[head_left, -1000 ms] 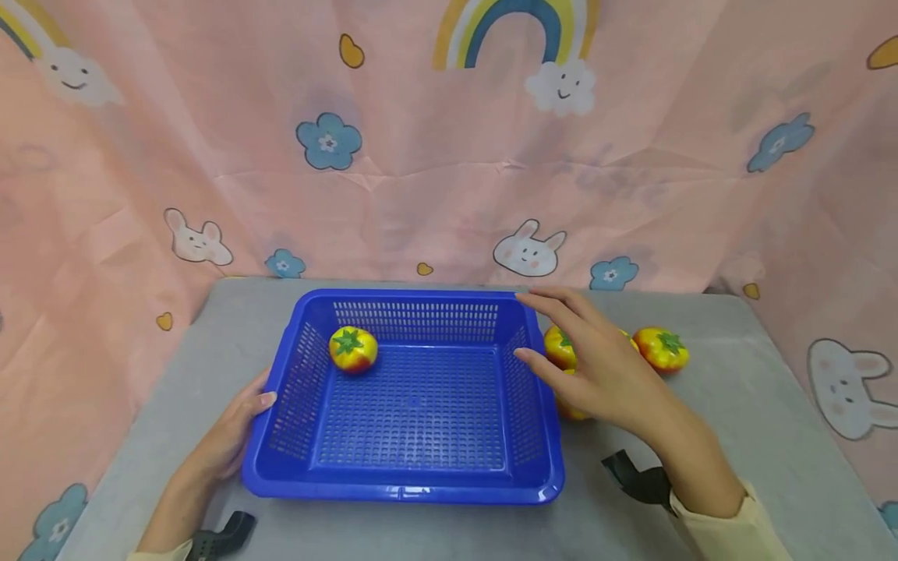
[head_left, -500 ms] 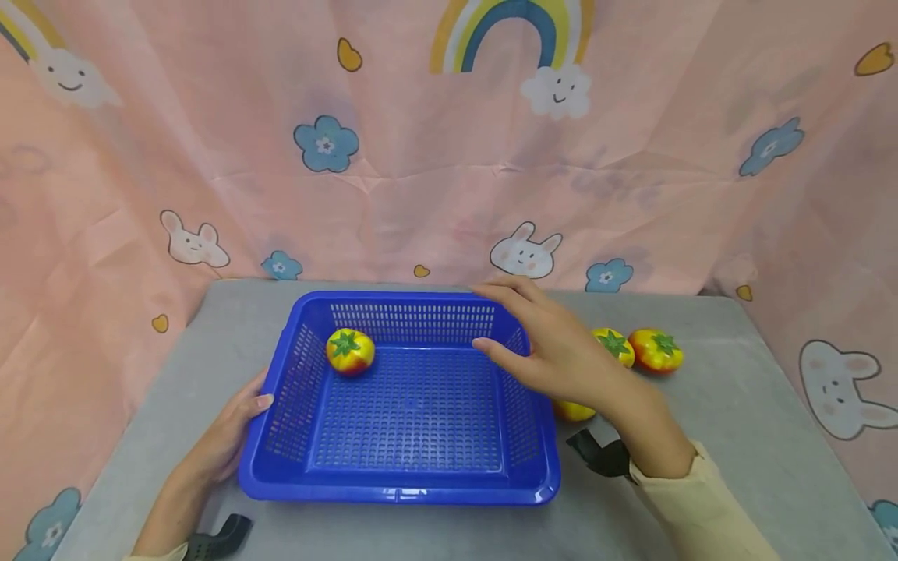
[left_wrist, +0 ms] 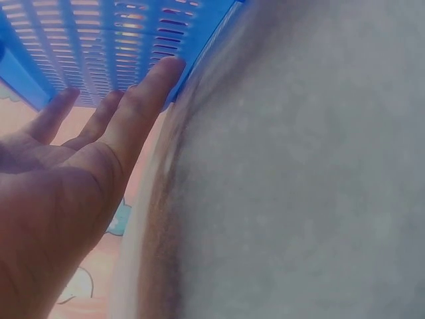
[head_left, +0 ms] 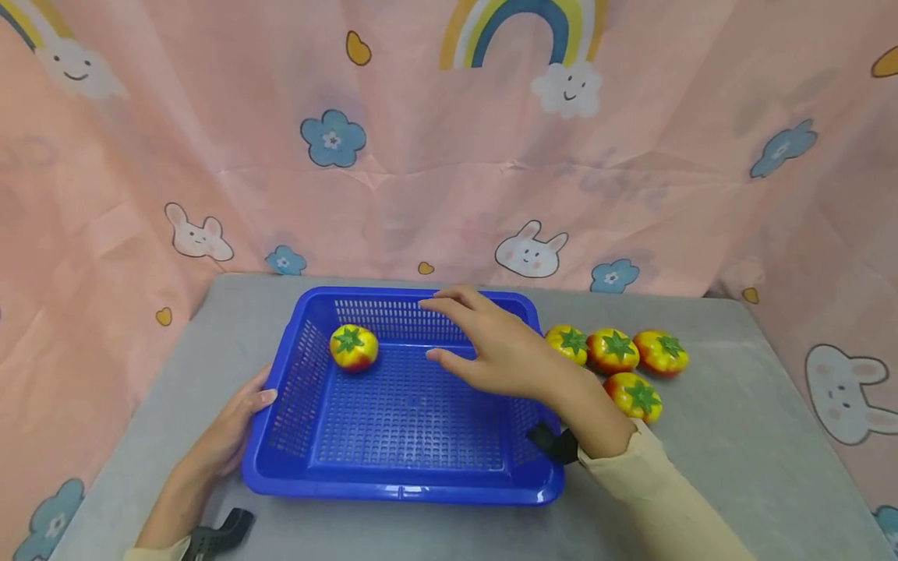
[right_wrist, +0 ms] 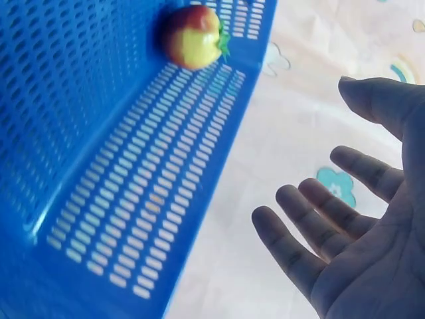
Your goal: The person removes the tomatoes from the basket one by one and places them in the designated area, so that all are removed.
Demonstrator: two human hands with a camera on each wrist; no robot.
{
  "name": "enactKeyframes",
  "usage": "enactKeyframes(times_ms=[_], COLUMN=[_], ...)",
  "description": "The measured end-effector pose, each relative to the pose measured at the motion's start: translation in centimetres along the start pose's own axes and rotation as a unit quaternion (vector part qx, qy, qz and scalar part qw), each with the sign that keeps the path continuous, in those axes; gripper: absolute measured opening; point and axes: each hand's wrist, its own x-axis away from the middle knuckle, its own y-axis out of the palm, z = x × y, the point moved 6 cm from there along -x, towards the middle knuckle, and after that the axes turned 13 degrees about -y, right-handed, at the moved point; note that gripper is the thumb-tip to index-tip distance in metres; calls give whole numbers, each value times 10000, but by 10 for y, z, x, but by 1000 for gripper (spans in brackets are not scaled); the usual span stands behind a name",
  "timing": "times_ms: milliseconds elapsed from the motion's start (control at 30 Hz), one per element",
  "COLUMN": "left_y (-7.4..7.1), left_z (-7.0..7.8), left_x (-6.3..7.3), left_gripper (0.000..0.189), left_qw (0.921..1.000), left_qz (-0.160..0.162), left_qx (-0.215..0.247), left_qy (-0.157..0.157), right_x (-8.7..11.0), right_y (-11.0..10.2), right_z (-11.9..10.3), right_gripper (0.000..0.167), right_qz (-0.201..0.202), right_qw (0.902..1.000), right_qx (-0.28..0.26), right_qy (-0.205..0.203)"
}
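A blue plastic basket (head_left: 410, 492) with slotted walls stands on the table. Inside, near its back left corner, sits one yellow-and-red tomato (head_left: 354, 348) with a green leafy top. My left hand (head_left: 228, 428) holds the basket's left side, thumb on the rim; in the left wrist view its fingers (left_wrist: 136, 109) lie against the outer wall. Over the right part of the basket hovers my right hand (head_left: 501, 347), fingers spread and nothing in them. The right wrist view shows this hand (right_wrist: 358, 246) apart from the basket wall (right_wrist: 153, 179) and the tomato (right_wrist: 194, 40).
Right of the basket, several more tomatoes lie close together, among them a front tomato (head_left: 634, 396) and a far right tomato (head_left: 661, 352). A pink patterned curtain (head_left: 421, 156) hangs behind the grey table (head_left: 744, 436). Black straps (head_left: 554, 444) are on both wrists.
My right hand has moved left, from above the tomatoes on the table to above the basket, uncovering those tomatoes. The left hand and the basket stay in place.
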Motion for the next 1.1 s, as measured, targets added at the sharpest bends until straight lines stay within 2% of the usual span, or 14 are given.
enactKeyframes(times_ms=[133,467,1100], left_y=[-1,2,2], left_z=[2,1,3], left_x=[0,0,2], left_gripper=[64,65,66], left_qw=[10000,9999,10000], left_qz=[-53,-130,61], left_qx=[-5,43,-50], left_qy=[55,60,-34], right_x=[-10,-27,-57], right_y=[9,26,57], right_z=[-4,-5,-3], right_gripper=[63,61,61], right_qz=[-220,-314,-557], right_qw=[9997,9989,9969], right_qx=[-77,-298,-517], right_qy=[-37,-158,-198])
